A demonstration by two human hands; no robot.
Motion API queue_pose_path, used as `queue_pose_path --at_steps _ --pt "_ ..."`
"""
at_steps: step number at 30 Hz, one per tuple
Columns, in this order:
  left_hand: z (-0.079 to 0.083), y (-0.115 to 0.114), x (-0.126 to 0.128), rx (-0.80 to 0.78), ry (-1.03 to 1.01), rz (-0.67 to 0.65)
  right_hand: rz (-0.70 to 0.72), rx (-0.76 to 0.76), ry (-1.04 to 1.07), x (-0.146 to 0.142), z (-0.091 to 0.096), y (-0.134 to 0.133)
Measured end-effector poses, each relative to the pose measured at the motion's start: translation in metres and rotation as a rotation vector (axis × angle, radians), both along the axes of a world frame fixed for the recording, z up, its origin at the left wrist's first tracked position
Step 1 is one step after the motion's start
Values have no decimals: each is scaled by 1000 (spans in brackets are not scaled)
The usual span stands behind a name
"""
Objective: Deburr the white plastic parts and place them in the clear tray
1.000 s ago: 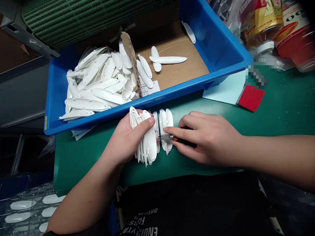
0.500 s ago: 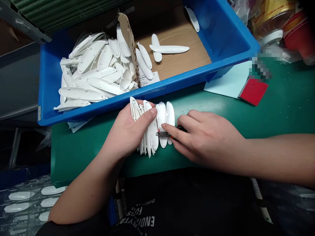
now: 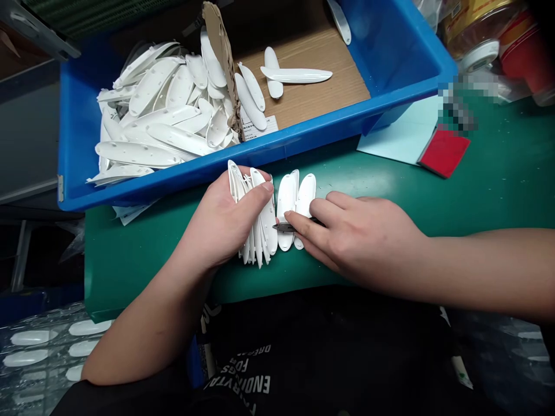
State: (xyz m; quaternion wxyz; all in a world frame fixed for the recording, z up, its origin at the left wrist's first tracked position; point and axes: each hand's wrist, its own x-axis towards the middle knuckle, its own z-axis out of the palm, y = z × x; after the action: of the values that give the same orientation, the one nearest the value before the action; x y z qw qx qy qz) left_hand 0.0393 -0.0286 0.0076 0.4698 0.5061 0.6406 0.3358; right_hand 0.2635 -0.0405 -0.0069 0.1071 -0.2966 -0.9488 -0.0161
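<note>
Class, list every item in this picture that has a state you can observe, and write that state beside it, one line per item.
Left hand, closed around a bunch of white plastic pieces.
Right hand, gripping small cutters.
Small cutters, tips lying across two more pieces.
Blue crate, holding a loose pile of pieces.
Cardboard liner, partly bare.
Cardboard strip, standing tilted against the pile.

Black T-shirt (image 3: pixel 342 346) — white lettering (image 3: pixel 240 367)
</note>
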Motion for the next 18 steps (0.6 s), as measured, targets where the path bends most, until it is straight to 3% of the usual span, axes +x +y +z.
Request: queue_pose_path --at_steps 8,18 --pt "1 1 -4 3 -25 6 0 -126 221 7 -8 13" --pt "0 3 -4 33 72 22 -7 -157 260 4 -10 18"
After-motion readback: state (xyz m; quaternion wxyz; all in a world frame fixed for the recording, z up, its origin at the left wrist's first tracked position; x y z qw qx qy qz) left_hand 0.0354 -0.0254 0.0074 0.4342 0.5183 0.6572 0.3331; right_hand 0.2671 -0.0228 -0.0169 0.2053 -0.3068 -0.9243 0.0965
